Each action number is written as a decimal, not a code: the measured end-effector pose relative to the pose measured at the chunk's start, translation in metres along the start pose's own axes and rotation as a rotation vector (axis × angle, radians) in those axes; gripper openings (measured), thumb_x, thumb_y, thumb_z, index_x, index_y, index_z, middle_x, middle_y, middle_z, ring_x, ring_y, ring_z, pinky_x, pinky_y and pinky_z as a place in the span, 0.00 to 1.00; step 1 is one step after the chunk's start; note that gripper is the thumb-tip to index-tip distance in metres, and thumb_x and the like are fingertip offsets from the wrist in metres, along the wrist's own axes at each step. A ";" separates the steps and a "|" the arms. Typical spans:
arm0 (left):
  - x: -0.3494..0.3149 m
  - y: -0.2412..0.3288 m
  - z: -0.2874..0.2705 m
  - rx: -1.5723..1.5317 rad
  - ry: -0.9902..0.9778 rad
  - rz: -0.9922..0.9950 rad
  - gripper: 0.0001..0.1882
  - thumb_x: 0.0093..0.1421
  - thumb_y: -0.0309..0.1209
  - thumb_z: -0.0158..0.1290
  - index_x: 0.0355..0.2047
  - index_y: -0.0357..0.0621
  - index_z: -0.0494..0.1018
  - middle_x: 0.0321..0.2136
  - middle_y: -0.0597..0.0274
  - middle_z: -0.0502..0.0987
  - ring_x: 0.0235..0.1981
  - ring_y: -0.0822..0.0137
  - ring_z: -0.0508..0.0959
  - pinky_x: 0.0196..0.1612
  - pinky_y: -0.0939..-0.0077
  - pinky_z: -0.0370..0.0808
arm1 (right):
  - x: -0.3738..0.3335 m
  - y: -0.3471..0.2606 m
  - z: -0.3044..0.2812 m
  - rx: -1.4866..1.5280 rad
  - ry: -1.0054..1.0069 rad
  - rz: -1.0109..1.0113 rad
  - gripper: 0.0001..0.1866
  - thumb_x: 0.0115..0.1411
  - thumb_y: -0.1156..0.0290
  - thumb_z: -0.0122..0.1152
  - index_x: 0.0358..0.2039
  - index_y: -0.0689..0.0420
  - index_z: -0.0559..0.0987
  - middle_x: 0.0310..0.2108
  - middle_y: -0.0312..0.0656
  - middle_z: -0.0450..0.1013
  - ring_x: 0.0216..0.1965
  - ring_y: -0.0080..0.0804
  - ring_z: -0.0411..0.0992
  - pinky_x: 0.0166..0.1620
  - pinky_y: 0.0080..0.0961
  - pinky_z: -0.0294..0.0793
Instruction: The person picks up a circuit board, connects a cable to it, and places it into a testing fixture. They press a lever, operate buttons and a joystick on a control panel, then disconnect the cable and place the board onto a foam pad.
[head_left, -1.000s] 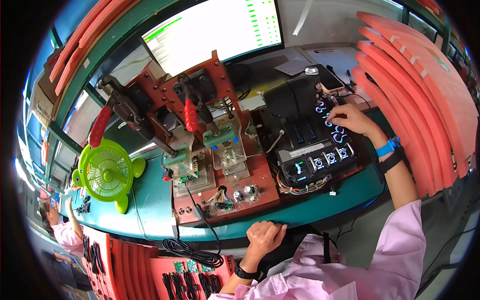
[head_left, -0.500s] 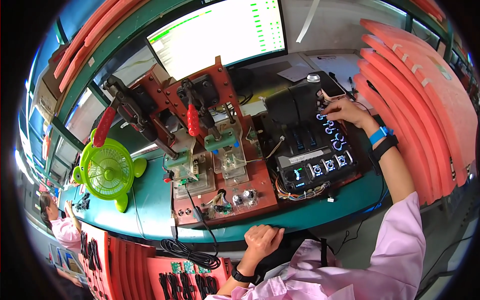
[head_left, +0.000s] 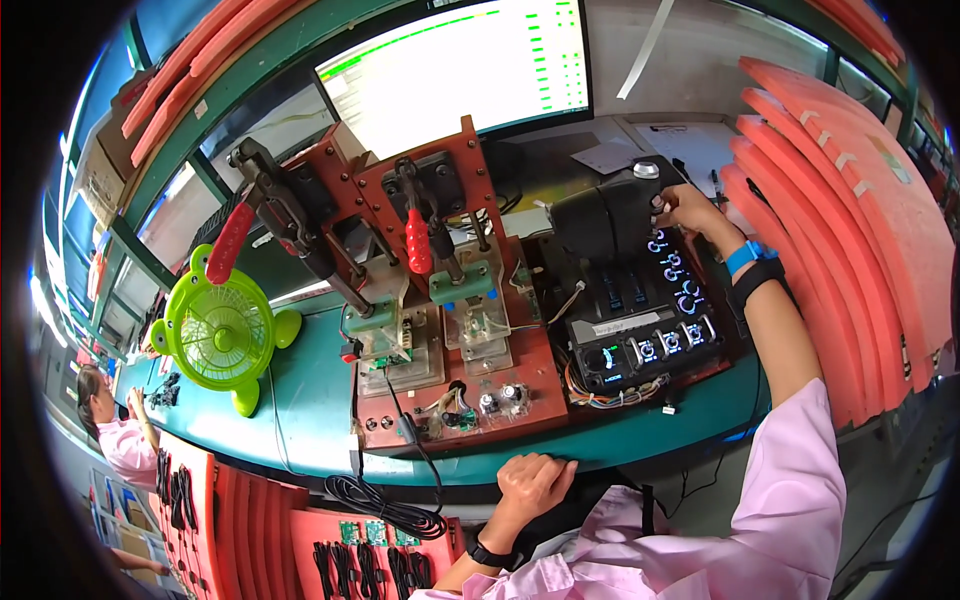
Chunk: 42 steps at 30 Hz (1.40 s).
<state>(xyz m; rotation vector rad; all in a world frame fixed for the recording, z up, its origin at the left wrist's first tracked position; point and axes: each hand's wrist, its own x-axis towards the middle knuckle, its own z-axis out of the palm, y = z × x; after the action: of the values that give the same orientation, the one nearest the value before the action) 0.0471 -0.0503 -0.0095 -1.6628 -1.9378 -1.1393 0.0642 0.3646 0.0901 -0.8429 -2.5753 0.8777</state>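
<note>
My right hand [head_left: 692, 214] reaches over the far right part of a black control unit with lit knobs [head_left: 640, 345]. Its fingertips pinch a small knob [head_left: 657, 201] beside the unit's black throttle-like lever [head_left: 600, 218]; the fingers partly hide it. My left hand [head_left: 537, 487] is curled into a loose fist at the front edge of the green table [head_left: 320, 400], with nothing visible in it. Left of the control unit stands a red test fixture [head_left: 540, 385] with two red-handled toggle clamps [head_left: 418, 240] over clear blocks and small circuit boards.
A lit monitor [head_left: 460, 70] stands behind the fixture. A green frog-shaped fan [head_left: 222, 330] is at left. Red foam trays [head_left: 830, 250] are stacked at right; others at lower left carry black cables [head_left: 370, 570]. A coiled cable [head_left: 385, 505] hangs at the table edge. Another person [head_left: 120, 430] sits far left.
My right hand has moved slightly away from me, from the row of lit knobs to the small knob beside the lever. My left hand stays put. The view has shifted slightly.
</note>
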 end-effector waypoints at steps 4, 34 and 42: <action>0.005 -0.001 0.002 -0.045 0.009 0.032 0.10 0.39 0.25 0.59 0.14 0.46 0.66 0.09 0.65 0.64 0.11 0.65 0.66 0.14 0.74 0.59 | -0.003 0.025 -0.008 -0.164 0.598 -0.110 0.14 0.44 0.69 0.58 0.32 0.61 0.73 0.27 0.49 0.71 0.28 0.39 0.71 0.32 0.34 0.69; -0.024 -0.013 -0.009 -0.155 -0.029 0.042 0.16 0.42 0.29 0.59 0.11 0.48 0.60 0.10 0.67 0.60 0.11 0.67 0.64 0.14 0.74 0.57 | 0.017 -0.141 0.102 -0.630 0.262 -0.205 0.31 0.55 0.40 0.36 0.30 0.58 0.74 0.33 0.51 0.72 0.41 0.46 0.69 0.47 0.49 0.57; -0.019 -0.008 -0.010 -0.143 -0.038 0.061 0.16 0.46 0.30 0.57 0.12 0.47 0.60 0.12 0.66 0.61 0.14 0.67 0.65 0.16 0.75 0.59 | 0.015 -0.147 0.087 -0.586 0.279 -0.094 0.32 0.55 0.41 0.34 0.31 0.59 0.74 0.35 0.50 0.72 0.41 0.46 0.68 0.47 0.48 0.55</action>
<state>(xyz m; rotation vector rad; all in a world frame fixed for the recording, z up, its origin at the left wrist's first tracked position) 0.0419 -0.0702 -0.0191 -1.8159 -1.8526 -1.2577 -0.0500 0.2387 0.1169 -0.8980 -2.6070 -0.0441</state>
